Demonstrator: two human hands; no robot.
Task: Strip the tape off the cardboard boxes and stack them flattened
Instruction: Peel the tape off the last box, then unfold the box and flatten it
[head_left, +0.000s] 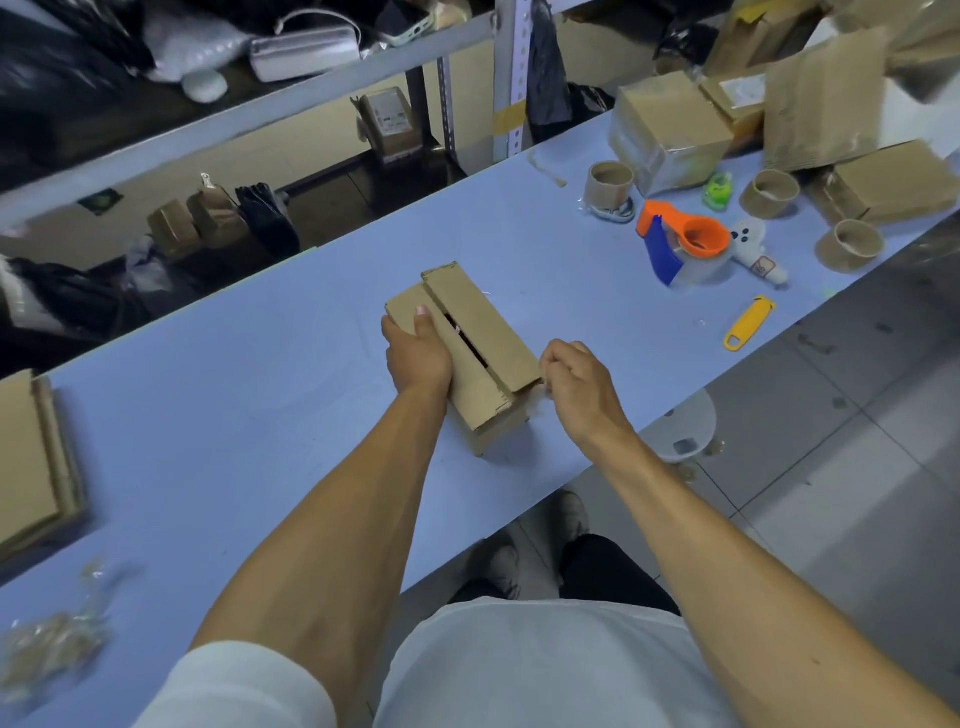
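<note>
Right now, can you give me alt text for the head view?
A person's left hand holds a small cardboard box on a blue table while the right hand pinches at its near corner. Flattened boxes lie far left; a tape dispenser sits right.

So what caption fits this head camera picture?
Left hand steadies a cardboard box while right hand picks at its corner.

Left hand (415, 353) gripping small cardboard box (467, 358) on blue table (234, 415), right hand (576, 387) curled at box's near-right corner, top flaps slightly parted, flattened stack (31, 457) far left, yellow cutter (748, 322) right
</note>
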